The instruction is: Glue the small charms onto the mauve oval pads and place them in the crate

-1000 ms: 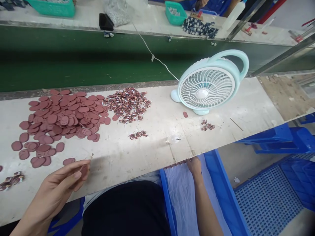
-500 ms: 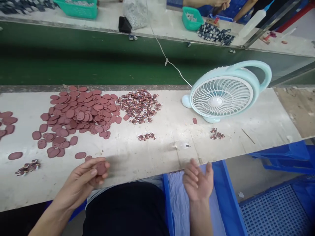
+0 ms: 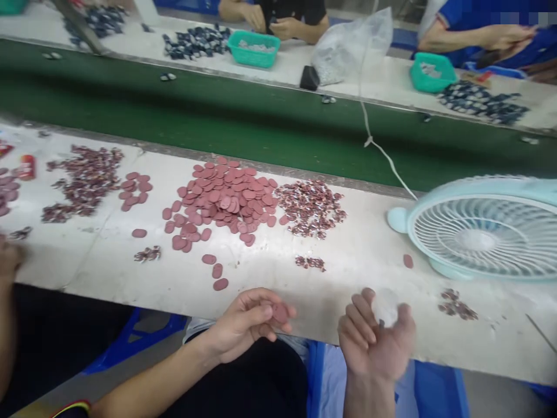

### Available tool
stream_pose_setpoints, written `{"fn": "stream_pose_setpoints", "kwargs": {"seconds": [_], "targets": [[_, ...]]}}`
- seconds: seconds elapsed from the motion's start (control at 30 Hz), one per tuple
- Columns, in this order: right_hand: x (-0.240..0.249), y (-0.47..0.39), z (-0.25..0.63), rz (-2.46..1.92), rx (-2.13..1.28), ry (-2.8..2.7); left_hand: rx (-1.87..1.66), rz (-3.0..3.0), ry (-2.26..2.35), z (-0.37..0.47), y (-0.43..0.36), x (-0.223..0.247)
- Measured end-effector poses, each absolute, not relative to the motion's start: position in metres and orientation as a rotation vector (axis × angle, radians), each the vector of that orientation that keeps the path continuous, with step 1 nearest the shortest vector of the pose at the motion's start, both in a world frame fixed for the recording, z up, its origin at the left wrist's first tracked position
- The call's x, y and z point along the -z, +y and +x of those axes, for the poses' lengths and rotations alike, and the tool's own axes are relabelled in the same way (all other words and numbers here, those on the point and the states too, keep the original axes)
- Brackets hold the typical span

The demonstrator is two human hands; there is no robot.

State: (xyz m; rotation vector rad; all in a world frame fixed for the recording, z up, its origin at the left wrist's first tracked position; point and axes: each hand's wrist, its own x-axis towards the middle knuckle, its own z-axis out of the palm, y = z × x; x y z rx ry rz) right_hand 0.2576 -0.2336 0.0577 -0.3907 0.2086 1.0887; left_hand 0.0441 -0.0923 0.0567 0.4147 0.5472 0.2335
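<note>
My left hand (image 3: pixel 248 325) holds a dark red oval disc (image 3: pixel 281 313) between thumb and fingers, over the table's front edge. To its right, my right hand (image 3: pixel 378 337) is turned palm up with curled fingers. A clear, whitish object with a dark tip (image 3: pixel 385 306) shows between its thumb and fingers, apparently held there. Ahead lies a heap of red oval discs (image 3: pixel 226 194), beside a pile of small brown and white pieces (image 3: pixel 311 206). A small cluster of such pieces (image 3: pixel 310 263) lies nearer.
A light blue fan (image 3: pixel 483 235) stands at the right, its white cord (image 3: pixel 389 159) running back. Another person's hand (image 3: pixel 7 258) is at the left edge. Across the green gap (image 3: pixel 217 122), people work beside green baskets (image 3: pixel 253 49). A blue crate (image 3: pixel 439 389) sits below the table.
The view has swung left. My right hand has moved over the table, and the clear object that lay there now shows between its fingers. My left hand still holds a disc.
</note>
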Motion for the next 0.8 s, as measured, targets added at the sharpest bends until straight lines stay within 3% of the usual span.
{"fn": "stream_pose_setpoints", "kwargs": {"seconds": [0.13, 0.37, 0.53, 0.8], "targets": [[-0.092, -0.222, 0.213, -0.997, -0.902, 0.018, -0.213, 0.322, 0.490, 0.053, -0.099, -0.058], [-0.102, -0.210, 0.168, -1.481, -0.438, -0.331, -0.222, 0.315, 0.505, 0.055, -0.103, -0.065], [-0.098, -0.199, 0.152, -1.638, -0.115, -0.444, -0.229, 0.341, 0.492, 0.054, -0.102, -0.063], [-0.089, -0.205, 0.147, -1.713, -0.130, -0.291, -0.217, 0.382, 0.483, 0.053, -0.099, -0.065]]}}
